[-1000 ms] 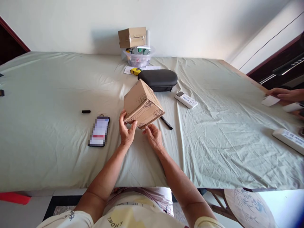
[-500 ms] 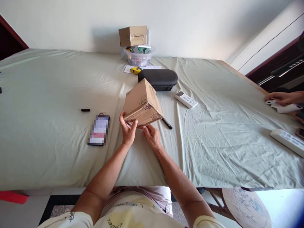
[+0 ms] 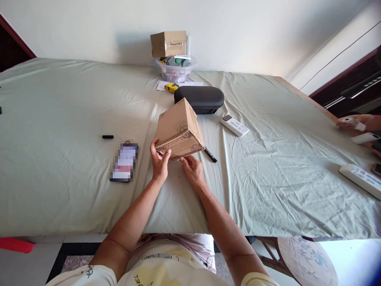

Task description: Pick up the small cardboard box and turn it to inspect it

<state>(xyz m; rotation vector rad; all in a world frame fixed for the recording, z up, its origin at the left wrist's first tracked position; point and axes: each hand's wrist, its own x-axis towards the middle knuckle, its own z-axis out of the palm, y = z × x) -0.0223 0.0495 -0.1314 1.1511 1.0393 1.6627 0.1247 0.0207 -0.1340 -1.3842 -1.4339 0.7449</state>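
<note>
1. Cardboard box (image 3: 174,123) is in front of the person, over the middle of the green cloth (image 3: 268,171). It is tilted; whether it partly rests on the cloth, I cannot tell.
2. The left hand (image 3: 160,165) holds the box at its lower left corner, with the thumb on the near face.
3. The right hand (image 3: 193,171) is narrow, its thumb at the lower near edge; the fingertips are partly hidden, so I cannot tell if it grips.
4. The box lies forward of both hands. The left hand has the fuller contact. The shape is nearly a cube, so no long axis is clear.
5. A black marker (image 3: 211,155) lies to the right, its far end hidden by the box; a black case (image 3: 201,97) is behind.
</note>
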